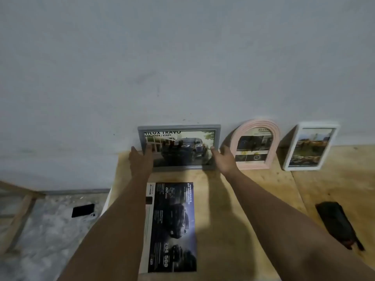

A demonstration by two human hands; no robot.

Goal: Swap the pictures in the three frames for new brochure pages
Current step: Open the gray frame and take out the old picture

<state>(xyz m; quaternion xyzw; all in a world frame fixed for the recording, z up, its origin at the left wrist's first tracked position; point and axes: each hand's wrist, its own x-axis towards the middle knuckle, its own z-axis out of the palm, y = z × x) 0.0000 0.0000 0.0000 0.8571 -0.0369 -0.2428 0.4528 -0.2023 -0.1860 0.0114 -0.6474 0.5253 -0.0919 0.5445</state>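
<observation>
A person reaches with both arms across a plywood table (253, 199) to a grey landscape frame (178, 127) that stands propped against a pale wall (182, 57). The left hand (140, 159) lies against the frame's left edge and the right hand (224, 159) against its lower right corner, fingers of both stretched out rather than curled; whether they press the frame or merely touch it is hard to judge in the dim, soft picture. The frame shows a brochure page of a dark pickup truck under a bold white headline.

Just to its right, leaning on the same wall, stands a pink arched frame (273, 138), and further right a white upright frame (292, 159), each holding a printed page. Flat on the table, near the person and between the two forearms, lies a loose brochure page (172, 226), dark blue with trucks and white lettering, turned sideways.

A black pouch (336, 222) rests near the table's right side. On the floor to the left lies a small black flat object (83, 210)
</observation>
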